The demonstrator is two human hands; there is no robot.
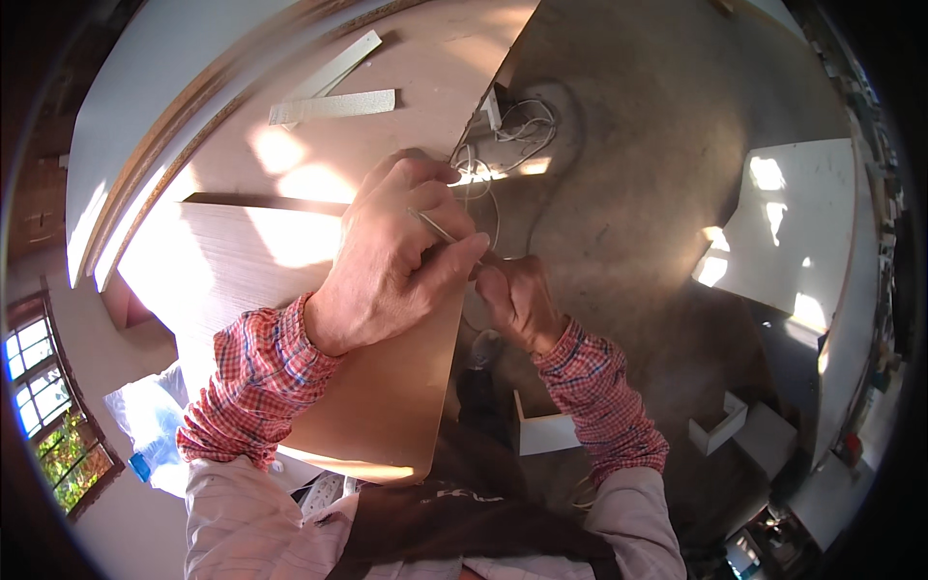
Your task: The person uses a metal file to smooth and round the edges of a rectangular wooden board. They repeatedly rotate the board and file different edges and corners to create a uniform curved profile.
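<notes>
My left hand (pixel 382 261) is closed above the right edge of a pale wood-grain board (pixel 261 251). A thin, light-coloured rod (pixel 432 225) sticks out between its fingers; the rod's kind is not plain from here. Just right of it, my right hand (pixel 522 298) is curled closed beside the board's edge, close to the left thumb. Whatever lies inside the right fist is hidden. Below the hands, the board's near part (pixel 377 416) is a shaded brown with a rounded corner.
Two short white strips (pixel 333 106) lie on the sunlit tabletop (pixel 435 58). Long curved-looking panels (pixel 174 135) stand at the left. A white cable (pixel 527 126) lies looped on the floor. White panels (pixel 793 222) lean at the right, with a small white open box (pixel 718 425) below.
</notes>
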